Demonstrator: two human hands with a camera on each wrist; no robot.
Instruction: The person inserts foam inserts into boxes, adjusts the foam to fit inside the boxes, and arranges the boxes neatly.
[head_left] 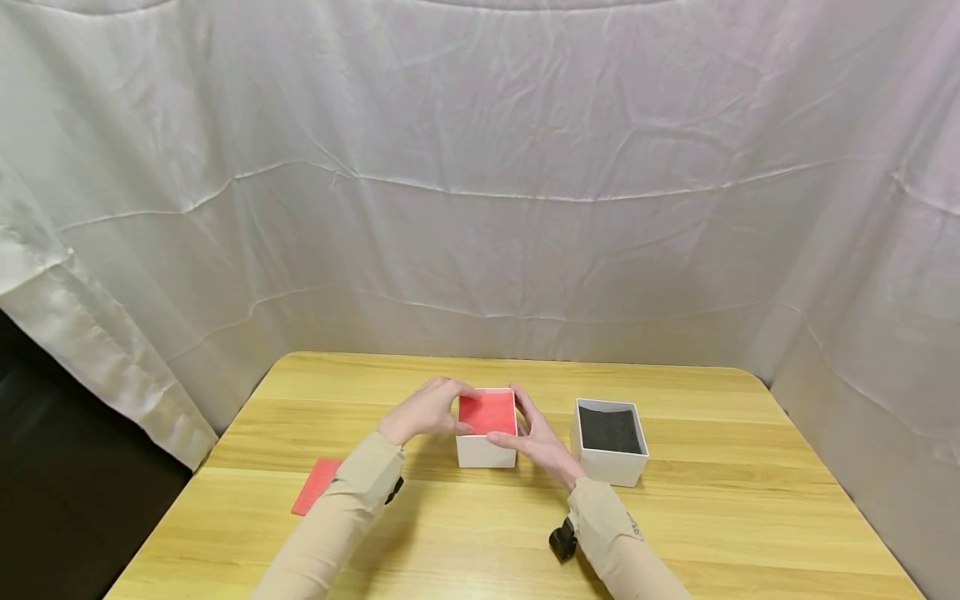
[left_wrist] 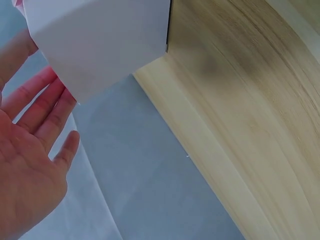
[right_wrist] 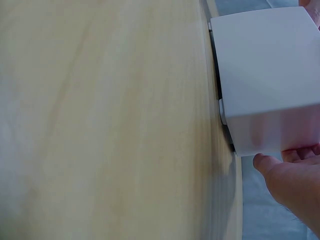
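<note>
A square white box sits mid-table with a red foam-like sheet filling its top, inside the rim. My left hand reaches over the box's left edge, fingers touching the sheet's left side. In the left wrist view the fingers of that left hand look mostly straight against the white box. My right hand holds the box from the right, its thumb at the front right corner. The right wrist view shows the right hand beside the white box, some fingers cut off by the frame.
A second white box stands to the right, with a dark grey foam-like piece inside its top. Another flat red piece lies on the wooden table, partly behind my left sleeve. A pale curtain hangs behind the table.
</note>
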